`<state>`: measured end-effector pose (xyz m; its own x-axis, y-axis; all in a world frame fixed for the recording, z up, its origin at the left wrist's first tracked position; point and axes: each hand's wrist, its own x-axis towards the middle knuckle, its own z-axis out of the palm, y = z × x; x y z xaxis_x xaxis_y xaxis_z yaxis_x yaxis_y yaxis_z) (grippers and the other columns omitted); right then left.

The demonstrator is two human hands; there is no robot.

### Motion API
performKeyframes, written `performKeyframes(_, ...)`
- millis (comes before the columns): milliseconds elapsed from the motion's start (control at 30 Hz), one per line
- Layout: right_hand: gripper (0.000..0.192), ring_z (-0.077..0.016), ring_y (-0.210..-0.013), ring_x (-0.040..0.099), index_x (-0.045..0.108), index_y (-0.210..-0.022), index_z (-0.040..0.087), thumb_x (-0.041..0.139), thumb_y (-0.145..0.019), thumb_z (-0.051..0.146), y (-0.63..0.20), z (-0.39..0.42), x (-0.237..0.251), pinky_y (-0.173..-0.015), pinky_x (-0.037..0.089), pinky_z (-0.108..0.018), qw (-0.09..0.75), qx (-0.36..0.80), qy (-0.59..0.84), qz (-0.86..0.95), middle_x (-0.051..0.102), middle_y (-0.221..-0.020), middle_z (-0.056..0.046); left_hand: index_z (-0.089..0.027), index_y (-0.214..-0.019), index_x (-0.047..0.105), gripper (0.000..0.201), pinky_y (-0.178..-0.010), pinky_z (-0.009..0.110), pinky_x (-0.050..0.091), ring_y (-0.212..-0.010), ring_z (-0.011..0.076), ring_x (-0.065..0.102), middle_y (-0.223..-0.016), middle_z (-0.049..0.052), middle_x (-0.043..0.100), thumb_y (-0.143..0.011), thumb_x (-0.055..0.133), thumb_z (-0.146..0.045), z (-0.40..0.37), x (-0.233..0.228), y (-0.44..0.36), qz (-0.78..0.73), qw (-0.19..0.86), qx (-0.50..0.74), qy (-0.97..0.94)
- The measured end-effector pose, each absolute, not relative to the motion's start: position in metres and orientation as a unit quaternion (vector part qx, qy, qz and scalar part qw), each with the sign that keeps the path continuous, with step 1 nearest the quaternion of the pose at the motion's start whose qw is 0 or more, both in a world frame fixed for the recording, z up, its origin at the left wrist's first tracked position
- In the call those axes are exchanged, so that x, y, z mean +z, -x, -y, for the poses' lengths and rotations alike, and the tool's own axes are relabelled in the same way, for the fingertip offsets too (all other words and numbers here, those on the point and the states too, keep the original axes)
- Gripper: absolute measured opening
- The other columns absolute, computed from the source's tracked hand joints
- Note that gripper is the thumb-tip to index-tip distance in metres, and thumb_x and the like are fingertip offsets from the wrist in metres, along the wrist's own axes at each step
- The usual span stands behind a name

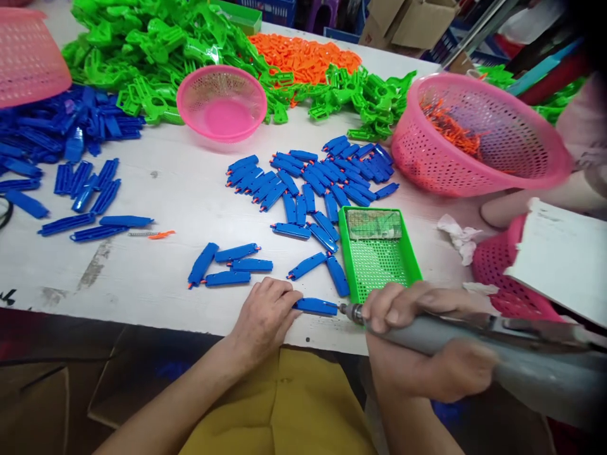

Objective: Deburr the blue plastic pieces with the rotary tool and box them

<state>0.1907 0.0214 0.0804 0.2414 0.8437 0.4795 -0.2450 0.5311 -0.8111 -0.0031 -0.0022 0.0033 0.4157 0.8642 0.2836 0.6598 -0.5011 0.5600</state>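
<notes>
Near the table's front edge, my left hand (266,314) pinches one end of a blue plastic piece (318,307). My right hand (417,316) is wrapped round a grey electric screwdriver (441,335), lying nearly level. The screwdriver's tip meets the right end of the blue piece or is very close to it; I cannot tell which. Just beyond my right hand is a green perforated tray (379,262) with a greyish rectangular block (374,225) at its far end. Several similar blue pieces with orange tips (244,265) lie ahead of my left hand.
Many blue pieces (327,177) spread across the middle. Blue halves (71,126) are heaped left, beside a spring (138,234) and an orange part (162,235). Green parts (152,50) and orange parts (308,60) pile behind a pink basket (222,117). Another person's arm (531,205) is at right.
</notes>
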Motion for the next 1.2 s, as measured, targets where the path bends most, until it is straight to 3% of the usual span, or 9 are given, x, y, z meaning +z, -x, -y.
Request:
performKeyframes(233, 0.021, -0.0109, -0.047, 0.054, 0.067, -0.098, 0.021, 0.065, -0.09, 0.04, -0.162, -0.026, 0.072, -0.044, 0.048, -0.028, 0.716, 0.417, 0.272, 0.49, 0.056, -0.066, 0.005, -0.02, -0.116, 0.062, 0.017, -0.083, 0.039, 0.048, -0.1, 0.025, 0.057, -0.109, 0.007, 0.067, -0.099, 0.06, -0.02, 0.003, 0.001, 0.002, -0.474, 0.2, 0.254, -0.819)
performKeyframes(1200, 0.014, -0.01, -0.045, 0.053, 0.061, -0.09, 0.022, 0.066, -0.09, 0.036, -0.144, -0.026, 0.057, -0.044, 0.049, -0.027, 0.687, 0.413, 0.296, 0.52, 0.058, -0.065, 0.006, -0.02, -0.109, 0.063, 0.011, -0.08, 0.04, 0.047, -0.097, 0.0241, 0.056, -0.105, 0.006, 0.067, -0.099, 0.062, -0.022, 0.003, 0.002, -0.001, -0.477, 0.188, 0.243, -0.823)
